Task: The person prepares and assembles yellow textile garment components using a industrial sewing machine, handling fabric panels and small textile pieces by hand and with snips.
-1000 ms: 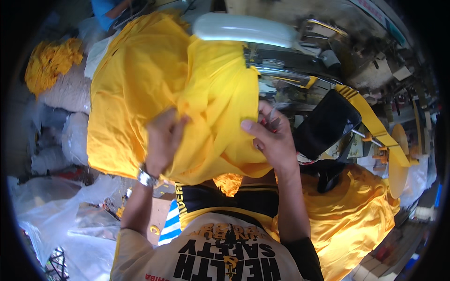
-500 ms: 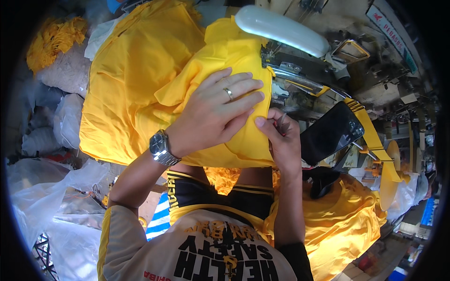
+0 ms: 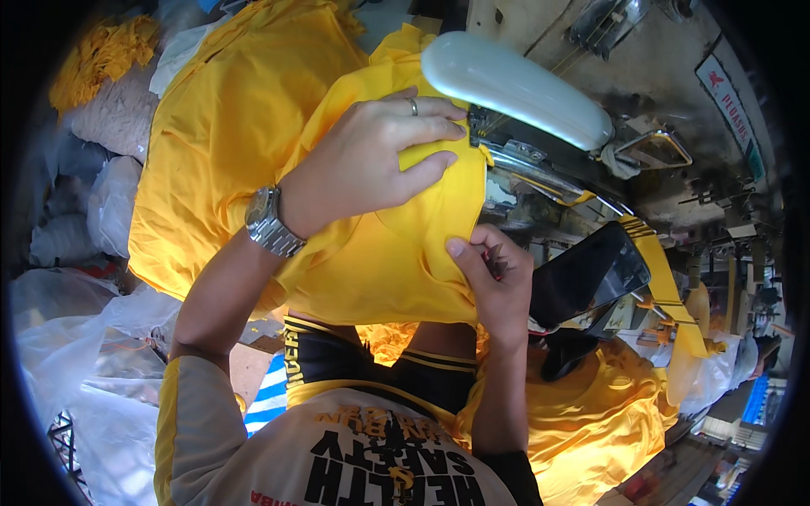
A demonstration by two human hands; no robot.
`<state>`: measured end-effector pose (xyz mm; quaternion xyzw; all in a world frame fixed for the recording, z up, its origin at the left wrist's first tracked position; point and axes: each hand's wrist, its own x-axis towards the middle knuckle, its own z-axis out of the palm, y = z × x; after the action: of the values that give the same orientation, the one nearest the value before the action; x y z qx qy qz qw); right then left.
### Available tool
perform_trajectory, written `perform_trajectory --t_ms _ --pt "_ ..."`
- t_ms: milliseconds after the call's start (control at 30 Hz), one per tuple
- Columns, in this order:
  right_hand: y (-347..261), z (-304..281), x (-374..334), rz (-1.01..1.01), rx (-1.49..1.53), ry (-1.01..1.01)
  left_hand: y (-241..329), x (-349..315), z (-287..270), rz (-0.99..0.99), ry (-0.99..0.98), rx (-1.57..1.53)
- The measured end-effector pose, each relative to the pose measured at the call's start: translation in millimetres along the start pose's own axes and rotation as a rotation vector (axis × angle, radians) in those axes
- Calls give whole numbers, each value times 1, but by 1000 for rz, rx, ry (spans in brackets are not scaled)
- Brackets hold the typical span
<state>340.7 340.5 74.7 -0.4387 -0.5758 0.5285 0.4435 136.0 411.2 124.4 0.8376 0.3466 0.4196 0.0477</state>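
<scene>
Soft, creased yellow cloth [image 3: 401, 270] spreads above the thighs, reaching the smooth steel sewing machine [image 3: 540, 170]. The left hand [image 3: 359, 152] lies on it, fingers apart; the right hand [image 3: 506, 282] clamps its edge, a linked metal watch [image 3: 268, 223] and small reddish tool [image 3: 499, 263] (shape unclear) following.
</scene>
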Motion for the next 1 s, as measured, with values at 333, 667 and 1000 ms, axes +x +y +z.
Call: perform_trajectory --t_ms 333,667,1000 --pt "-3 1 -3 -75 -98 66 -24 26 -8 -57 -98 41" --pt "-4 5 -2 -88 -73 123 -65 47 -16 260 206 408" --pt "-14 11 8 -34 12 156 15 -71 -67 -113 -151 -3"
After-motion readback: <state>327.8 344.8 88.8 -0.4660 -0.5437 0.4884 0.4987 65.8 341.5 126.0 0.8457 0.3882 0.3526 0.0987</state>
